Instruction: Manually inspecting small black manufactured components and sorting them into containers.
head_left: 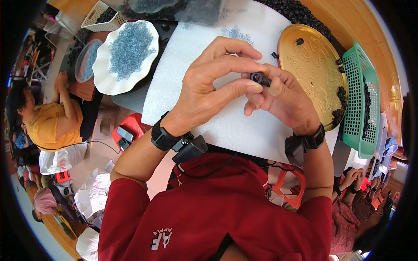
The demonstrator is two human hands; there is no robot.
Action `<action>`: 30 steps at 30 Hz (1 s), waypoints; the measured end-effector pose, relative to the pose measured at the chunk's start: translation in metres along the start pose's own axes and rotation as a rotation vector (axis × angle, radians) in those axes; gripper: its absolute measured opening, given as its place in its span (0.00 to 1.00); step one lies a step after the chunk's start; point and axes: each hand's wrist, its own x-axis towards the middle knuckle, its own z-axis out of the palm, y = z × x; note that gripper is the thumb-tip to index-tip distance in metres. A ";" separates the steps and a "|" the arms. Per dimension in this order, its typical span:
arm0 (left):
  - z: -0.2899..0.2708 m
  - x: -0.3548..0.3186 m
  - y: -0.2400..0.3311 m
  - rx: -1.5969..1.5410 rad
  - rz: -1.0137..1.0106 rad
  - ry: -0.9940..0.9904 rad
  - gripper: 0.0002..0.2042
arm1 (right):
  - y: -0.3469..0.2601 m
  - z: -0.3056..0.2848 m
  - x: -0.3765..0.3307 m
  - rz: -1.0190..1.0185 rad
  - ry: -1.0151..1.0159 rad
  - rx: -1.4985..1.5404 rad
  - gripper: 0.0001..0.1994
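The small black part [257, 78] is up in the air between the two hands, over the white sheet [170, 82]. It is short and round like a bit of pipe, and one end has a hole with something red inside. That end points to the left hand [209, 80] and up at the eyes. The other end points to the right hand [289, 93], so its long way runs from left to right, tipped down a little on the right.

Both hands are very near it, one on each side. The left thumb is just below the part and the left pointing finger just above it, in a small, tight pinch. The right thumb sits at the other end, and that hand looks closed on it too (its fingers are partly hidden behind, so I can't tell just where they touch).

To the right is a gold tray [311, 102] with a few black bits, then a green basket [352, 117]. To the left is a wavy white plate [106, 87] with a heap of tiny blue-grey bits [130, 50].
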 end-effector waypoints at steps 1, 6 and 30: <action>0.001 0.000 -0.001 0.000 0.002 0.000 0.14 | 0.001 0.000 0.001 -0.001 -0.001 -0.002 0.17; 0.006 0.000 -0.007 -0.046 0.069 0.056 0.10 | 0.010 -0.008 0.003 -0.067 -0.140 0.054 0.18; 0.001 0.000 -0.006 0.202 0.092 0.044 0.13 | 0.000 0.021 -0.003 -0.328 0.405 -0.594 0.07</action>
